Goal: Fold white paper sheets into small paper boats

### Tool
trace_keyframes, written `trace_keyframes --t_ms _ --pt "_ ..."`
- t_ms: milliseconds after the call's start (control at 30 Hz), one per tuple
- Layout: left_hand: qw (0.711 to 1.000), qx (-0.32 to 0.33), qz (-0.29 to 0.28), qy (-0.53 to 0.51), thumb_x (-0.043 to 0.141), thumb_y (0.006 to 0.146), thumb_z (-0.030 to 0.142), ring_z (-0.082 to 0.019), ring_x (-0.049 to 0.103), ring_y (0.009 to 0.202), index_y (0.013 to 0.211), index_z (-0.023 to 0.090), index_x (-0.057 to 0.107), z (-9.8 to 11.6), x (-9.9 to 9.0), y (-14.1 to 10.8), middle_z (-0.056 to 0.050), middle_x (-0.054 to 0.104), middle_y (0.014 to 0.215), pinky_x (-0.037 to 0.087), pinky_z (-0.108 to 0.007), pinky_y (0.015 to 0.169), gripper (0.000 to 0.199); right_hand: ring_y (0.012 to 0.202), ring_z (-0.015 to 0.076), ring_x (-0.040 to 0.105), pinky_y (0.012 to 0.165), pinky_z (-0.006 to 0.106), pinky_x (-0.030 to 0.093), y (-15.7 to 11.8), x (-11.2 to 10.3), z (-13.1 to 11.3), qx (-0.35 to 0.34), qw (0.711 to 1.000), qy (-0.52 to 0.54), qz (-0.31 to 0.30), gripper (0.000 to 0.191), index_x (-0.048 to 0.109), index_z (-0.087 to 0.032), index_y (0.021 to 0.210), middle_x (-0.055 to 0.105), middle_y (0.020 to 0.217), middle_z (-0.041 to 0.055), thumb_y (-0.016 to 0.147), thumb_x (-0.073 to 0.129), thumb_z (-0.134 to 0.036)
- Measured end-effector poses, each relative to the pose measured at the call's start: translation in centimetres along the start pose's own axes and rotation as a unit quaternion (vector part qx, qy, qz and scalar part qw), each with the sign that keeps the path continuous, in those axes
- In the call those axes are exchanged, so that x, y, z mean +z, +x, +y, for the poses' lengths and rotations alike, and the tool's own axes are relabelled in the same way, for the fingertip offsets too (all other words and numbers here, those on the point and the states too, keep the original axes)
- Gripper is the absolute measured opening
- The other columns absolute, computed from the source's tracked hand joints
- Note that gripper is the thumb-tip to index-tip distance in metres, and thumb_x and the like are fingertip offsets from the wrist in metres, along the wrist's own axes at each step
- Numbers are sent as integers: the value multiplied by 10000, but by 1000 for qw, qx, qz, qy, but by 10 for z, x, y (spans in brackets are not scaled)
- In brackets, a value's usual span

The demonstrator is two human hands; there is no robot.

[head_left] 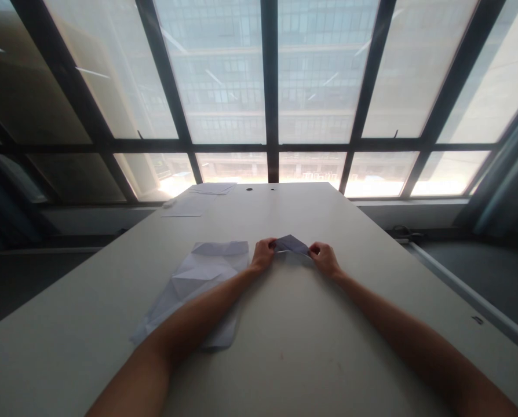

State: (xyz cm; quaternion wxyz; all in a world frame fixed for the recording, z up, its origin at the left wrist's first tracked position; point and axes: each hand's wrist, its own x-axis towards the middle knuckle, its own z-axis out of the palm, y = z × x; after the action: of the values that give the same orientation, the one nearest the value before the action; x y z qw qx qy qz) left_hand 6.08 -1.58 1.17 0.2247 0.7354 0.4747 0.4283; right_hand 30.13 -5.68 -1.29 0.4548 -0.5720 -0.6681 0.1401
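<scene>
A small piece of folded paper [291, 244], greyish in the backlight and peaked at its top, is stretched between my two hands just above the table. Its left corner is pinched in the fingers of my left hand [264, 253]. My right hand [324, 258] grips the right corner between thumb and fingers. Under and beside my left forearm lies a large creased sheet of white paper [211, 267], with fold lines across it; the forearm hides part of it.
The long white table [302, 347] runs away toward tall windows [228, 75] with dark frames. Flat paper sheets [185, 205] lie at its far left end, near a small round hole [249, 189]. Dark curtains [502, 179] hang at both sides.
</scene>
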Motion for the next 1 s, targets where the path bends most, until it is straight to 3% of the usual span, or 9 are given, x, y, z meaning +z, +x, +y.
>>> trace_keyframes --t_ms 167,300,467,667,833,1000 --pt "1000 -4 -3 -2 592 849 145 -230 695 895 997 150 784 3 -1 -1 -75 774 954 500 -325 877 243 614 159 583 595 258 418 -1 0 0 -3 999 15 29 150 678 -186 830 663 668 4 749 606 -289" --pt "1000 -21 4 7 577 846 131 -224 690 893 993 148 782 5 -2 -1 -66 774 937 496 -306 865 253 677 183 617 664 290 467 1 3 2 -29 999 17 25 163 704 -188 792 703 736 39 745 560 -245" --pt "999 -21 18 16 556 852 110 -229 697 909 1017 145 774 1 -2 1 -84 771 985 493 -308 873 276 812 208 666 764 323 513 3 6 6 -35 997 68 13 302 756 -180 834 745 874 81 727 475 -151" --pt "998 -38 39 27 545 855 127 -235 698 930 1053 159 767 -5 -1 3 -88 767 1022 499 -305 870 299 894 200 651 742 300 552 3 7 7 -52 987 145 -34 481 742 -161 1038 704 1042 96 631 489 -107" --pt "999 -36 36 17 549 850 122 -236 700 928 1058 148 767 -5 -1 3 -81 770 1009 495 -299 858 302 931 217 659 787 338 571 2 7 3 -50 990 130 -9 367 733 -164 1051 697 1093 109 718 583 -203" --pt "999 -31 30 8 565 844 129 -240 695 923 1042 161 776 -1 -1 1 -74 770 1002 491 -307 887 291 853 231 681 773 358 563 4 4 4 -24 990 136 17 281 751 -162 915 745 948 107 828 577 -365"
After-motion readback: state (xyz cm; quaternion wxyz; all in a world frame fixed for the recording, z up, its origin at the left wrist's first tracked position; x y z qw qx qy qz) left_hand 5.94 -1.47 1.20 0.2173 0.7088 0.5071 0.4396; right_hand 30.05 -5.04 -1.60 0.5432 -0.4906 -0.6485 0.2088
